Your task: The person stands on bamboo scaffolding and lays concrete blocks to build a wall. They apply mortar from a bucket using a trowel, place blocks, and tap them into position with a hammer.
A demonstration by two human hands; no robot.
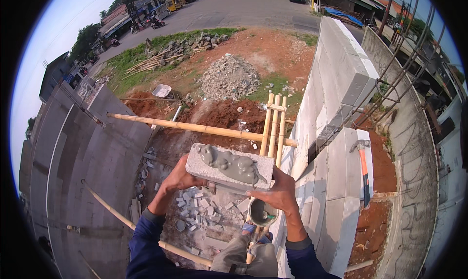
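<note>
Between my two hands I hold a pale grey lightweight concrete block [195, 166], long side across, with wet grey mortar [229, 164] spread along its top face. My left hand [184, 176] grips the left end, its fingers curled under the lower edge. At the other end my right hand [279, 190] clasps the block from the side and below. Under my right hand stands a bucket [253, 215] with grey mortar inside. A block wall [331, 157] rises to my right, stepped lower on the near part. A hammer [363, 171] with an orange and black handle lies on it.
Bamboo poles [195, 125] cross ahead of me, and several more run away beside the wall. My sandalled feet [256, 232] stand high above ground strewn with block pieces [204, 206]. Bent rebar [404, 59] sticks up at the right. A rubble heap [230, 78] lies beyond.
</note>
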